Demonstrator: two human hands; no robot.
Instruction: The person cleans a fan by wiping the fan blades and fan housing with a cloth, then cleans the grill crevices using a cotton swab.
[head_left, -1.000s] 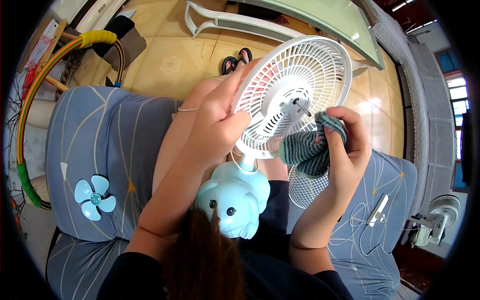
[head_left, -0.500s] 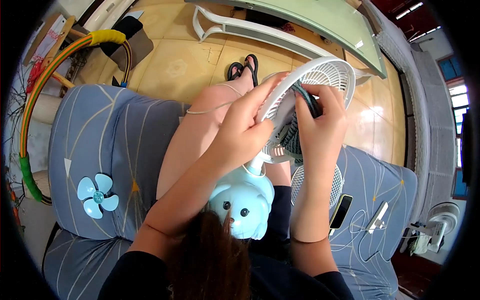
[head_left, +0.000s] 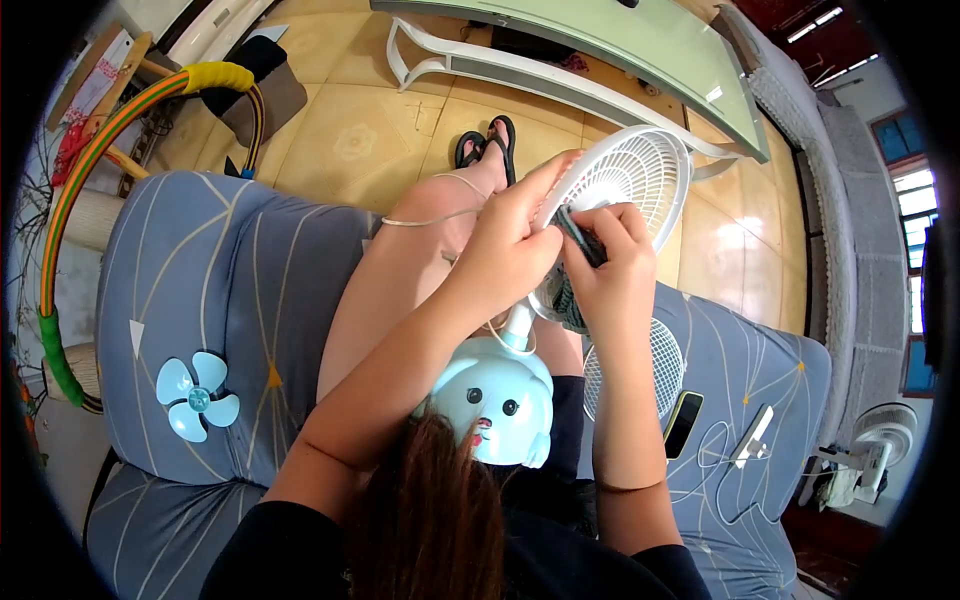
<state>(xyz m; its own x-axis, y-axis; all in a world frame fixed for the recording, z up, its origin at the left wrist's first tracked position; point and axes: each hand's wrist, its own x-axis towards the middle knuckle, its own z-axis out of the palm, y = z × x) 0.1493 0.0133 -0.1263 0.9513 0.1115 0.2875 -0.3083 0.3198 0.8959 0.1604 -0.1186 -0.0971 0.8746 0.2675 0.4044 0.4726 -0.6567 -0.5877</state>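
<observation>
My left hand point(head_left: 515, 230) is closed on the rim of a white fan guard point(head_left: 645, 175), a round cage tilted away from me. A dark green knitted cloth point(head_left: 587, 245) is pinched in my right hand point(head_left: 618, 260) and pressed against the guard's inner side near the left rim; part of it hangs below. Beneath the guard, a short neck joins a light-blue fan base point(head_left: 500, 385) with a dog face, resting between my thighs. A pale cord point(head_left: 430, 221) loops over my leg.
On the grey-blue sofa point(head_left: 280, 300) lie a light-blue fan blade point(head_left: 199, 398) to the left and a white mesh guard point(head_left: 662, 370), phone point(head_left: 683, 425) and power strip point(head_left: 752, 437) to the right. A glass-topped table point(head_left: 600, 40) stands ahead; a striped hoop point(head_left: 110, 120) stands left.
The guard has tilted and shifted left and slightly down. My right hand has moved left and down along it with the cloth. The dog-faced base has turned slightly.
</observation>
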